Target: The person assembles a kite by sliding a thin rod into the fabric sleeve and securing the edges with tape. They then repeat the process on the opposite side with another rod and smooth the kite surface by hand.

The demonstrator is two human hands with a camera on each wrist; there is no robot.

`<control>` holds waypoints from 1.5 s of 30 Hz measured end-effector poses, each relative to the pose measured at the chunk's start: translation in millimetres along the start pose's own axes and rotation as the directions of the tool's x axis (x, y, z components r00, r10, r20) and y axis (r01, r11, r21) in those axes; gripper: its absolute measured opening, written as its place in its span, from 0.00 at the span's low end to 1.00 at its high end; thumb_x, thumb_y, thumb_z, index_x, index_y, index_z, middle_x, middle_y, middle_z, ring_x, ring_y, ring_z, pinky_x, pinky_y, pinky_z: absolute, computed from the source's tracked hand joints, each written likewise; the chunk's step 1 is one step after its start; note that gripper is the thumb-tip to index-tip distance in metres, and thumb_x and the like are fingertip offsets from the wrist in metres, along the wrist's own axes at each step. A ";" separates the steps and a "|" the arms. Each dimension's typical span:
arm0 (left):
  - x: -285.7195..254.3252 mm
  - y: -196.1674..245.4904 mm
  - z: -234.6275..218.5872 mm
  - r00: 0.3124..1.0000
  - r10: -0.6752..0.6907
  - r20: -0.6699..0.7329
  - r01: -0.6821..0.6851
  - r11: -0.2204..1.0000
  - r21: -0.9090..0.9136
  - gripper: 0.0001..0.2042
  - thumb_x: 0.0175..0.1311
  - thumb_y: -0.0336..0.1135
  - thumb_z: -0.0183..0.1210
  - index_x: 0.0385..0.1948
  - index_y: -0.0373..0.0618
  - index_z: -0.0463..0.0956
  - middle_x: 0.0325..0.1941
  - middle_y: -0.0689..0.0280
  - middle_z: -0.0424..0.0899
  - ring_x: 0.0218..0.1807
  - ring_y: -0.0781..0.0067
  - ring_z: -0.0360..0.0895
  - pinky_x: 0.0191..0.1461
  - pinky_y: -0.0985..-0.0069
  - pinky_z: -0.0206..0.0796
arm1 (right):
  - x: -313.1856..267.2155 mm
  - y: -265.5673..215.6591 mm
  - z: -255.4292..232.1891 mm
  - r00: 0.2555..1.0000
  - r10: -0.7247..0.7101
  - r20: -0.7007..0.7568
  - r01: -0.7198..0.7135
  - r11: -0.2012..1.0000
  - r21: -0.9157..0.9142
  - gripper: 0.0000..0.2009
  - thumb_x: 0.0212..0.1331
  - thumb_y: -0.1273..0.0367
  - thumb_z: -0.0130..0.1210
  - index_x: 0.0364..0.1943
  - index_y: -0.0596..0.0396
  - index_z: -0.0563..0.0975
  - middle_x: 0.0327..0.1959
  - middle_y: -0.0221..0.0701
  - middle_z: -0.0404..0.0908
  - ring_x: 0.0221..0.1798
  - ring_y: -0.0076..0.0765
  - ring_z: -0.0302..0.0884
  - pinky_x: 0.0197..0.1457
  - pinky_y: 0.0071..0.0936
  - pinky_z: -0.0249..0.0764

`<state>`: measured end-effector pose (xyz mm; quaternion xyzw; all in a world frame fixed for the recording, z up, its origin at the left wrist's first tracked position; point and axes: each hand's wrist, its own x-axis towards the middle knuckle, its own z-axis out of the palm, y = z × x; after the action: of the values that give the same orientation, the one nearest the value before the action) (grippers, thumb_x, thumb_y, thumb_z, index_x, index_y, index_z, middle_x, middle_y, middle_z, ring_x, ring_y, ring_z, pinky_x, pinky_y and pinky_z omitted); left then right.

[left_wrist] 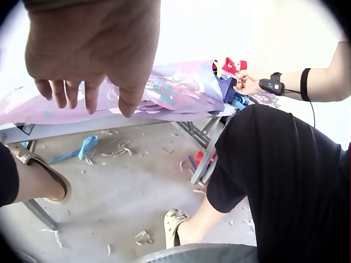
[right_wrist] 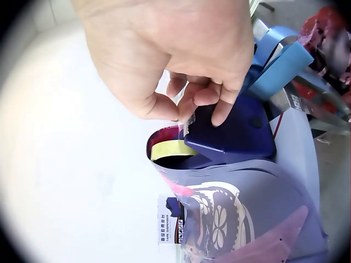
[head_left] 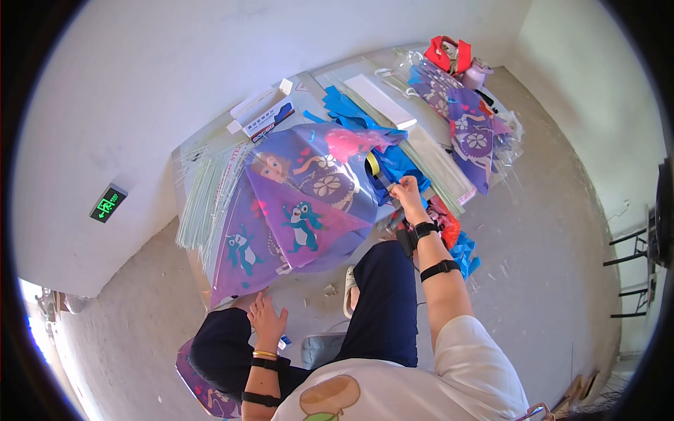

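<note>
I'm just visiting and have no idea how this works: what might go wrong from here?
The clear tape pinched in the right hand might catch on the purple printed sheet, which lies right against the tape dispenser.

The sheet reaches the near edge of the table and the left hand doesn't appear to hold it, so it could slip.

The loosely piled thin rods could get knocked off.

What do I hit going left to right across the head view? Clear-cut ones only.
Green exit sign → bundle of thin pale rods → left hand → yellow-ringed tape dispenser → right hand → pinkish bottle.
</note>
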<state>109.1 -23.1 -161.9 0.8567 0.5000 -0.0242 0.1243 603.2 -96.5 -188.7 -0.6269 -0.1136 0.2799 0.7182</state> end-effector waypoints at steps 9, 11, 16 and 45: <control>2.0 -0.2 5.8 1.000 -0.003 -0.010 0.003 1.000 0.001 0.29 0.51 0.44 0.67 0.56 0.44 0.72 0.68 0.56 0.67 0.68 0.50 0.61 0.66 0.52 0.53 | -27.7 27.2 -32.8 0.982 0.158 -0.106 -0.150 0.986 0.077 0.23 0.61 0.67 0.62 0.57 0.53 0.65 0.42 0.34 0.78 0.41 0.27 0.75 0.50 0.31 0.76; 3.5 -1.1 9.6 1.000 0.003 0.001 -0.003 1.000 -0.013 0.29 0.51 0.44 0.67 0.56 0.44 0.72 0.68 0.55 0.67 0.68 0.50 0.61 0.66 0.52 0.52 | -32.4 28.8 -33.0 0.982 0.169 -0.079 -0.161 0.981 0.108 0.23 0.61 0.65 0.63 0.56 0.53 0.65 0.44 0.35 0.78 0.45 0.29 0.76 0.50 0.31 0.76; 3.0 -0.9 15.1 0.999 0.037 0.009 -0.037 0.999 -0.037 0.29 0.51 0.45 0.67 0.56 0.45 0.72 0.68 0.54 0.67 0.68 0.50 0.61 0.66 0.52 0.50 | -30.6 19.0 -3.7 0.975 0.218 -0.051 -0.194 0.937 0.291 0.25 0.59 0.69 0.63 0.57 0.56 0.64 0.45 0.38 0.79 0.46 0.34 0.80 0.51 0.31 0.78; 15.1 -26.8 23.6 0.998 0.056 -0.038 -0.061 0.988 -0.145 0.29 0.52 0.47 0.66 0.56 0.47 0.73 0.67 0.56 0.69 0.66 0.50 0.62 0.65 0.51 0.52 | -13.8 45.8 -0.9 0.900 -0.300 -0.315 0.004 0.729 -0.684 0.28 0.49 0.75 0.61 0.55 0.55 0.62 0.27 0.35 0.76 0.30 0.42 0.77 0.37 0.38 0.72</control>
<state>95.5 -3.3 -192.3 0.8599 0.4772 0.0307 0.1787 580.5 -102.2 -230.4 -0.8740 -0.1073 0.0231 0.4734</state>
